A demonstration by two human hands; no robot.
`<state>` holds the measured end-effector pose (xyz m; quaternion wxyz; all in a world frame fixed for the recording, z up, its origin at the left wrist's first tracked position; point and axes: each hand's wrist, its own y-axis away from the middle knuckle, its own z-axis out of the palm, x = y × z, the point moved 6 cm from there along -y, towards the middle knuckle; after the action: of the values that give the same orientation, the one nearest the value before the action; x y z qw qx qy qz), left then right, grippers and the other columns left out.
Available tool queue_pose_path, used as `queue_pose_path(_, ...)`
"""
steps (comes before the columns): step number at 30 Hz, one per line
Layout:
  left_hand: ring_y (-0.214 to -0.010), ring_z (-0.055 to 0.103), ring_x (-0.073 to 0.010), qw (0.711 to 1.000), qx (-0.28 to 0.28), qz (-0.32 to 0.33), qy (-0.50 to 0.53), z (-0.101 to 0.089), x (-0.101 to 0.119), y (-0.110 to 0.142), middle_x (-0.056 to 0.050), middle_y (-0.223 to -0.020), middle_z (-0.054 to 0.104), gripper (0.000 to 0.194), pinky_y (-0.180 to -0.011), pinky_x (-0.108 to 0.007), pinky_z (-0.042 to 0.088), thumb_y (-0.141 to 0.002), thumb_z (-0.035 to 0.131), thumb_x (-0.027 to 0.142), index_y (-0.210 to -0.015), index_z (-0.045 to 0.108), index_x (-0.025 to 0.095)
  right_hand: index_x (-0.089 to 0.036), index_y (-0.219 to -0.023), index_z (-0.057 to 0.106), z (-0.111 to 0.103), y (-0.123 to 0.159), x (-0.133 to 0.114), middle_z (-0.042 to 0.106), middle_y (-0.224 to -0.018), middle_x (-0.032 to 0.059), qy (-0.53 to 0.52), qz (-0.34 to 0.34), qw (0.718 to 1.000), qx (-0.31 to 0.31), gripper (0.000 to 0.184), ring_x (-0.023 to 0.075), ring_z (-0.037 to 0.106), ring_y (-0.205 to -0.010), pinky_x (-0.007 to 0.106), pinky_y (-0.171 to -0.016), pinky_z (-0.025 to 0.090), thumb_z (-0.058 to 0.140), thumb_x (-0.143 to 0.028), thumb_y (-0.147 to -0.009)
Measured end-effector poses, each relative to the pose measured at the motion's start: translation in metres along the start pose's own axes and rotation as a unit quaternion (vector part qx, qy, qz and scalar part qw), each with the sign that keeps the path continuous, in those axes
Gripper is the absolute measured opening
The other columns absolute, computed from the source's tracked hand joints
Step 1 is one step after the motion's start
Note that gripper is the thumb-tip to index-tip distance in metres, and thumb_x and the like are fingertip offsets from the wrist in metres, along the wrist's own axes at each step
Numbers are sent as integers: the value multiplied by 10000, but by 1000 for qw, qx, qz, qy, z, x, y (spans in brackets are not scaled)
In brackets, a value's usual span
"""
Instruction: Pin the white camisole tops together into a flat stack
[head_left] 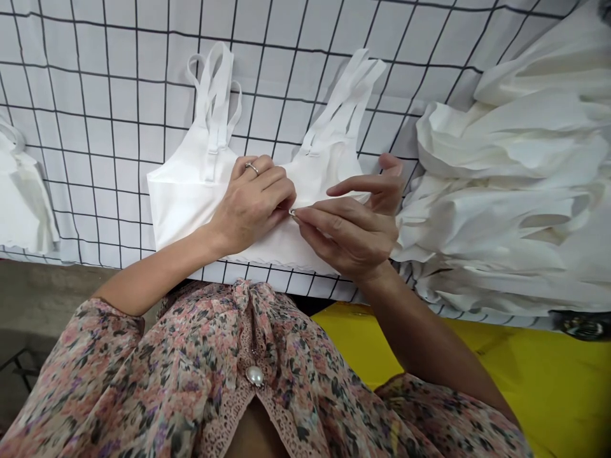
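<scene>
A white bra [179, 200] lies on the checked cloth in front of me, its straps pointing away. My left hand [258, 203], with a ring on one finger, is closed on the middle of the bra, fingers curled into the fabric. Just to its right, my right hand [353, 229] pinches a small shiny piece [293, 212] between thumb and index finger, against the bra's centre. The piece is too small to name. The other fingers of that hand are raised and spread. Both hands hide part of the bra's middle.
A large heap of white garments [515, 203] covers the right side of the checked cloth [277, 38]. Another white garment [23, 191] lies at the left edge. A dark object [585, 326] sits at the table's front right edge, above a yellow surface [539, 381].
</scene>
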<state>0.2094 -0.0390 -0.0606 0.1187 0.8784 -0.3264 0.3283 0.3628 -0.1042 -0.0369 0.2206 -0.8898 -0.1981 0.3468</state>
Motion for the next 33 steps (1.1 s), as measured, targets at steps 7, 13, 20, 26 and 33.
queue_pose_path(7,-1109,678,-271,1000,-8,-5,14,0,-2,0,-26,-808,632,235,-1099,-559,523,-1078,545,220,-860,625,255,-406,-944,819,5,5,12,743,-800,2,-62,82,992,-70,162,323,713,-1020,819,-1259,294,790,-249,-924)
queue_pose_path(13,-1114,681,-265,1000,-18,17,11,2,0,-1,-34,-855,665,253,-1079,-530,523,-1097,530,229,-861,618,251,-392,-979,785,-2,-1,5,759,-762,-32,21,2,1000,-9,142,283,718,-935,746,-1202,376,775,-257,-933)
queue_pose_path(20,-1105,665,-268,1000,-11,11,-15,-2,1,4,-37,-867,673,194,-1056,-489,497,-1091,562,229,-924,659,252,-387,-959,766,6,2,10,799,-920,-40,68,10,995,-73,95,248,734,-1010,686,-1295,362,705,-333,-1007)
queue_pose_path(26,-1028,638,-233,999,-29,35,1,-14,5,17,-40,-997,731,196,-968,-420,478,-1110,617,358,-986,711,239,-412,-946,772,8,20,14,799,-882,-46,55,65,989,-122,120,226,693,-915,679,-1260,425,727,-316,-1002)
queue_pose_path(33,-933,668,-191,998,26,-5,63,-33,10,11,-59,-996,755,247,-887,-383,541,-1107,638,406,-1002,753,214,-367,-965,769,-13,9,-18,776,-934,-65,71,-94,993,18,214,159,686,-878,524,-1314,441,771,-153,-953)
